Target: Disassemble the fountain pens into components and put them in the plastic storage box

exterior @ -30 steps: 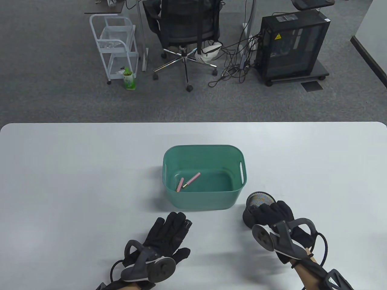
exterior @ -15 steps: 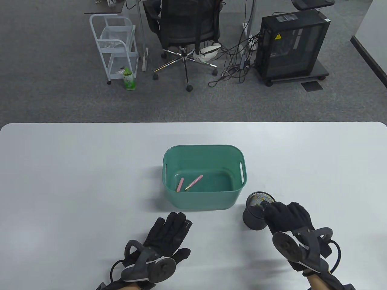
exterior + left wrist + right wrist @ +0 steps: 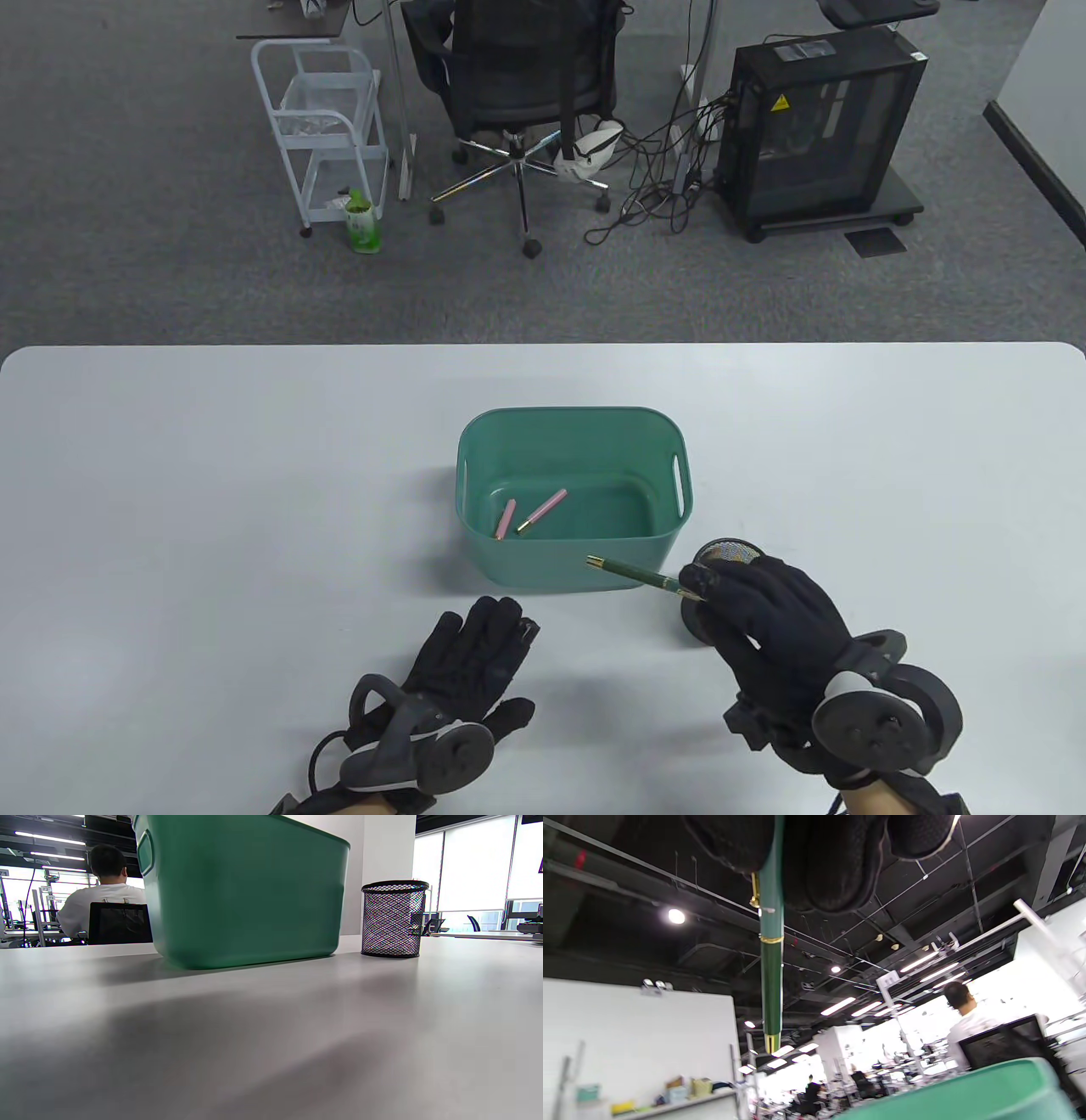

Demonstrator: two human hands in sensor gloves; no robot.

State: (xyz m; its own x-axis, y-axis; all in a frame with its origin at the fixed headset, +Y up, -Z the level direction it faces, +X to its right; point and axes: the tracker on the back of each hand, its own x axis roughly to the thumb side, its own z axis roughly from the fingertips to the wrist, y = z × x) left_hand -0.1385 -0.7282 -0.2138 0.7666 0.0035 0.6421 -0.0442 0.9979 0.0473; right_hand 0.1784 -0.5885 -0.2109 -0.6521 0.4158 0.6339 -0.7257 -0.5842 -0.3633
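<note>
My right hand pinches a green fountain pen with gold trim just above the black mesh pen cup; the pen points left toward the green plastic storage box. In the right wrist view the pen hangs down from my gloved fingertips. Two pink pen pieces lie on the box floor. My left hand rests flat on the table in front of the box, fingers straight, holding nothing.
The white table spreads wide on both sides of the box. The left wrist view shows the box wall and mesh cup from table level. Beyond the table stand an office chair, a white cart and a computer tower.
My right hand drew the green pen out of the mesh cup and turned so the pen now points left. The left hand has not moved.
</note>
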